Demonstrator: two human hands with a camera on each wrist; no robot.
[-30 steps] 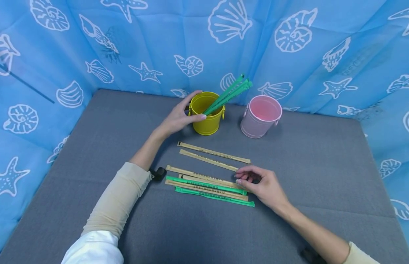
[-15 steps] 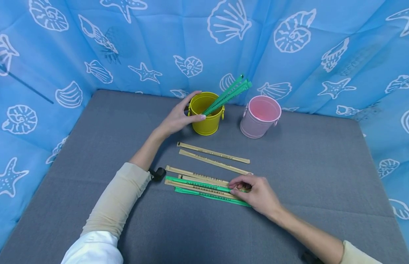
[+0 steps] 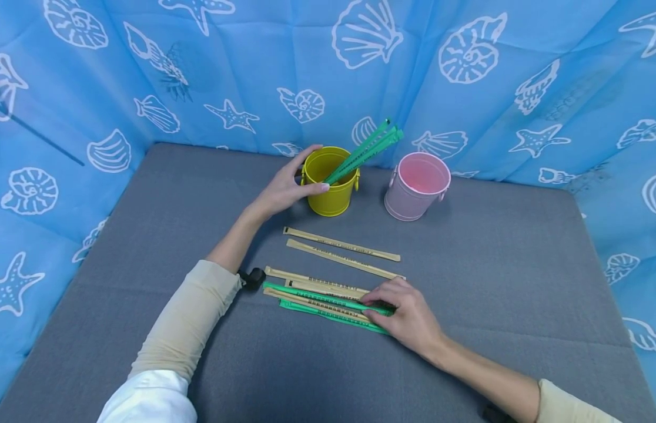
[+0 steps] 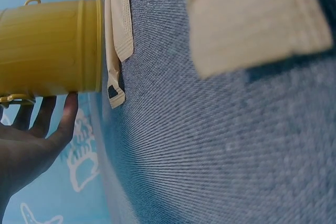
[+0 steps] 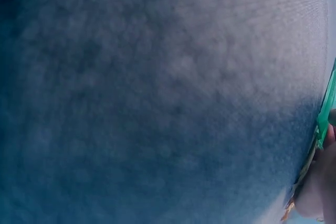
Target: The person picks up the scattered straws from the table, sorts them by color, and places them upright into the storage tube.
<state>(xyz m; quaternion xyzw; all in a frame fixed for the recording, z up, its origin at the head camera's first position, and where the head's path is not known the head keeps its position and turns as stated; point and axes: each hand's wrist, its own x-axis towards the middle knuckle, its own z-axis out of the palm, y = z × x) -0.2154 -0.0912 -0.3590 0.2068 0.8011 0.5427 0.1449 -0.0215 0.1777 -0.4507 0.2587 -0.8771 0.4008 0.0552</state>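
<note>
we see the right hand [image 3: 404, 317] pinching, apparently, a green wrapped straw [image 3: 328, 299]; tan wrapped straws [image 3: 333, 309] crowding it might drag along. left hand [image 3: 283, 191] grips yellow bucket [image 3: 329, 204], fingers spread.

Place: curtained-off work booth; kind of room beyond, cannot be told. Evidence: one bench [image 3: 518, 252], grey woven top; one blue curtain [image 3: 307, 59], white shell-and-starfish print, enclosing back and both sides.
</note>
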